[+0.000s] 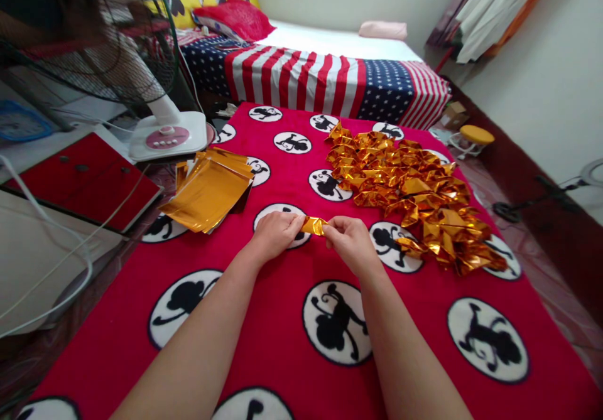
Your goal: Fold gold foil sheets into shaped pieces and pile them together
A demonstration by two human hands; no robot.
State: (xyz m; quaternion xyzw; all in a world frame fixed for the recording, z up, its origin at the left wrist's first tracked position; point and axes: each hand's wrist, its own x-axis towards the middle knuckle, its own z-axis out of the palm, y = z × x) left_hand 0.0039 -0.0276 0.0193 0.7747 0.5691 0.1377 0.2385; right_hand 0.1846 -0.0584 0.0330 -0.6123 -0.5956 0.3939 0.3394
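Observation:
Between my two hands, over the middle of the red cloth, is a small folded piece of gold foil paper point(314, 226). My left hand point(277, 233) pinches its left end, and my right hand point(349, 239) pinches the right end with thumb and fingertips. Parts of the piece are covered by my fingers. To the left lies a loose stack of flat gold foil sheets point(207, 193). On the right, many folded gold foil pieces point(409, 188) are heaped in rough rows.
The red cloth point(405, 351) with black monkey prints covers the table. A fan point(164, 134) stands at the left, beside a red-topped cabinet point(85, 175). Behind the table is a bed with a flag-patterned cover point(301, 81). A yellow stool point(477, 134) sits at the far right.

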